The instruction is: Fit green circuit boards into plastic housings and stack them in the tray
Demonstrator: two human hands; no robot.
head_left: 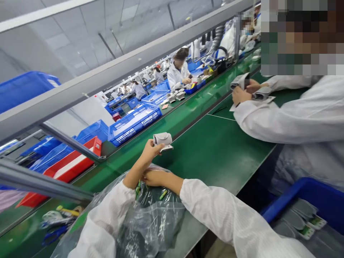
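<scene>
My left hand (152,149) is closed on a wrist blood pressure monitor (162,139), held over the green bench with its light grey cuff rolled up. Below it, my right hand (156,178) reaches across behind my left forearm, at the mouth of a clear plastic bag (156,222). Its fingers look curled, but their tips are partly hidden, and whatever they grip cannot be made out. Small green batteries (163,194) lie in the bag close to these fingers.
Blue-handled scissors (55,234) lie left of the bag. Beyond the belt (118,157) stand a red tray (72,165) and a blue crate (134,123). At right, a co-worker's hands (242,94) hold similar grey cuffs. A blue bin (285,200) with grey cuffs stands lower right.
</scene>
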